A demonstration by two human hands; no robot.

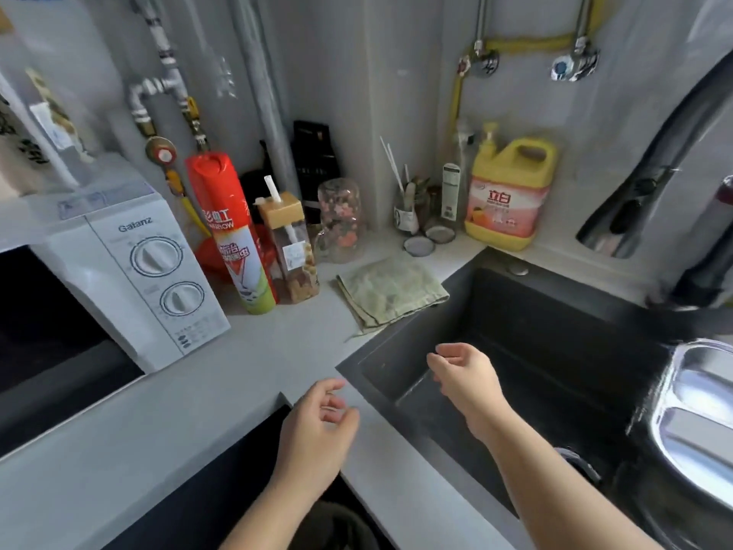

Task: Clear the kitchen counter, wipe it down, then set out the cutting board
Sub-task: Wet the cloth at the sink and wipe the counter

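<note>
Nearest, the left hand (317,420) is held above the front edge of the worktop (246,375), with its fingers loosely curled and nothing grasped. Just beyond, the right hand (464,371) is poised over the near left part of the dark sink (535,311), likewise relaxed and empty. Both appear readied for a reach rather than engaged, so the clearing is judged hardly begun.

A folded pale green cloth (390,289) is laid flat at the worktop's edge beside the sink, presumably kept to hand for wiping. It looks limp, and a loose thread trails from one corner.

Toward the rear edge, a red spray can (230,232), a square jar (293,252) with a straw lid and an upturned glass mug (341,220) are crowded beside the microwave (139,264). A yellow detergent jug (509,192) is stood in the back corner behind the sink.

The worktop itself is seen to be pale grey and matt. No cutting board can be made out with certainty.
</note>
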